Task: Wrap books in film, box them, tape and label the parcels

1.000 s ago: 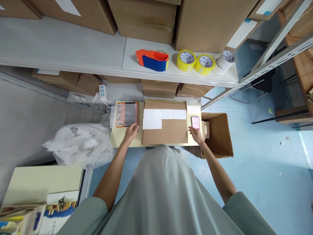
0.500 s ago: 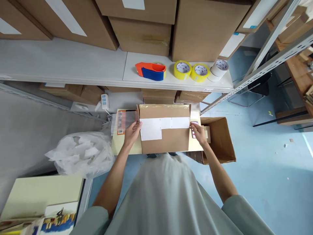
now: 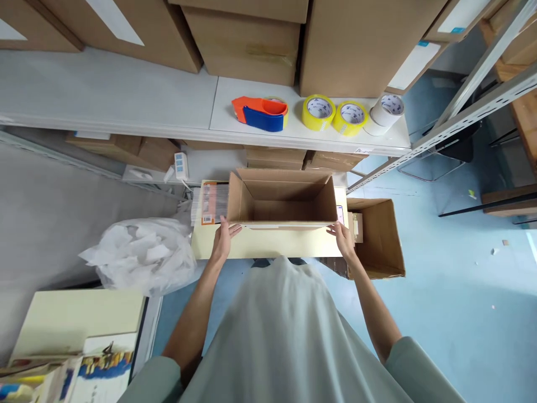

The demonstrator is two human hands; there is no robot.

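Observation:
An open brown cardboard box (image 3: 282, 201) stands on a small pale yellow table (image 3: 268, 246), its empty inside facing me. My left hand (image 3: 223, 239) grips the box's near left corner with fingers closed on the edge. My right hand (image 3: 343, 238) holds the near right corner the same way. A stack of clear-wrapped items with an orange label (image 3: 210, 202) lies just left of the box. A phone with a pink screen (image 3: 340, 214) peeks out behind the box's right side.
On the white shelf (image 3: 126, 101) above sit an orange and blue tape dispenser (image 3: 260, 112), two yellow tape rolls (image 3: 319, 111) and a white roll (image 3: 388, 107). An open carton (image 3: 377, 235) stands right of the table, a white plastic bag (image 3: 138, 254) left.
The box lay flat with its white label up; both hands took its sides and turned it so the open empty inside now faces me.

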